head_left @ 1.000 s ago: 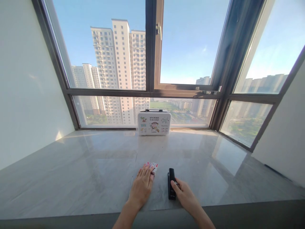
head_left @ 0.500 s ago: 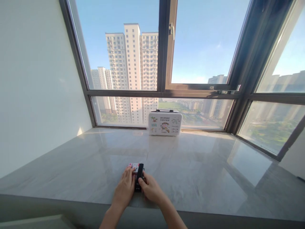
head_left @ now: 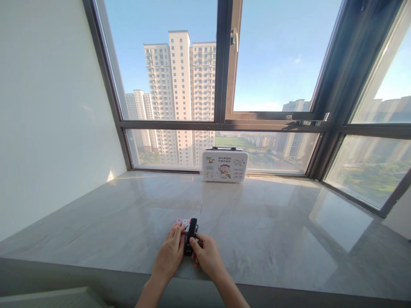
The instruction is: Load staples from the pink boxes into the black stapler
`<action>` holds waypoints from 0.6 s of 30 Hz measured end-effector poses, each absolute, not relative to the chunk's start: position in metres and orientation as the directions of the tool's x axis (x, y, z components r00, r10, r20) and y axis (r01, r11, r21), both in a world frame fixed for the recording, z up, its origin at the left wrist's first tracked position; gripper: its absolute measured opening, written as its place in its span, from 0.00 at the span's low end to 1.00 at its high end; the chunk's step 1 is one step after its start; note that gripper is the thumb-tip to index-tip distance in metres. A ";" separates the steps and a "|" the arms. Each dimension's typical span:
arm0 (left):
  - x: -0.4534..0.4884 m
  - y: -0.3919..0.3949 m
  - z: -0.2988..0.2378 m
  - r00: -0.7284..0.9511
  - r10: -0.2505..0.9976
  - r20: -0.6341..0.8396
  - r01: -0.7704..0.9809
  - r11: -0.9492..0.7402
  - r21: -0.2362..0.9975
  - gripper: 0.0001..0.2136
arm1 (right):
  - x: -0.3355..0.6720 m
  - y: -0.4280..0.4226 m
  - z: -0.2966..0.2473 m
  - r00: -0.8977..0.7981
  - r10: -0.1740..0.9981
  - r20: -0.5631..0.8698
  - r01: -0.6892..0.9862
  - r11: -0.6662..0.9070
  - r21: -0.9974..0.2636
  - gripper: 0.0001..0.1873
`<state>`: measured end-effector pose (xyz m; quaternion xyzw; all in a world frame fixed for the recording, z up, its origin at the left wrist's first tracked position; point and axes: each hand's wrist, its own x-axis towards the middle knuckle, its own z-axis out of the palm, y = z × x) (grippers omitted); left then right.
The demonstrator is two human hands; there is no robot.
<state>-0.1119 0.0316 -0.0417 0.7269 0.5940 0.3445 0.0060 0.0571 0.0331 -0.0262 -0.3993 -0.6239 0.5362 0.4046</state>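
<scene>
On the pale marble sill (head_left: 272, 239), near its front edge, lies a small white-and-pink printed packet (head_left: 183, 221), mostly covered by fingers. My left hand (head_left: 171, 248) is closed over it from the left, its fingers close together and its thumb out of sight. A slim black bar-shaped object (head_left: 192, 229) sits along the packet's right side; its exact kind is unclear. My right hand (head_left: 205, 252) grips this object from the right, thumb on its near part and fingers curled beside it. A bit of shiny metal shows at its right edge.
A white case (head_left: 224, 167) with cartoon prints and a black handle stands upright against the window at the back. Dark window frames (head_left: 221, 125) close off the far side and the right. A white wall (head_left: 54, 111) rises at left.
The whole view has shifted slightly. The black object is tilted a little more to the right at its far end, and my right thumb sits slightly higher on it. Both hands keep their places.
</scene>
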 end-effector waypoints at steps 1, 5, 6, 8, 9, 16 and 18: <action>-0.112 0.032 -0.042 0.055 0.868 0.494 0.857 -0.295 0.423 0.16 | 0.057 0.033 -0.026 -0.355 0.932 0.076 0.065 0.106 -0.992 0.34; -0.114 0.033 -0.046 0.063 0.865 0.499 0.850 -0.308 0.428 0.16 | 0.056 0.034 -0.028 -0.342 0.935 0.092 0.066 0.121 -0.990 0.32; -0.114 0.034 -0.046 0.066 0.863 0.502 0.848 -0.313 0.427 0.16 | 0.056 0.034 -0.028 -0.337 0.936 0.098 0.065 0.127 -0.990 0.31; -0.115 0.034 -0.047 0.069 0.858 0.510 0.843 -0.323 0.430 0.16 | 0.056 0.033 -0.029 -0.334 0.936 0.109 0.065 0.139 -0.988 0.30; -0.115 0.033 -0.046 0.069 0.854 0.515 0.839 -0.329 0.434 0.16 | 0.056 0.033 -0.029 -0.332 0.936 0.113 0.066 0.143 -0.987 0.30; -0.113 0.030 -0.040 0.055 0.858 0.510 0.807 -0.339 0.484 0.16 | 0.056 0.034 -0.029 -0.316 0.942 0.114 0.085 0.147 -0.986 0.28; -0.113 0.030 -0.039 0.047 0.855 0.517 0.796 -0.345 0.497 0.16 | 0.055 0.034 -0.029 -0.309 0.944 0.113 0.095 0.149 -0.984 0.28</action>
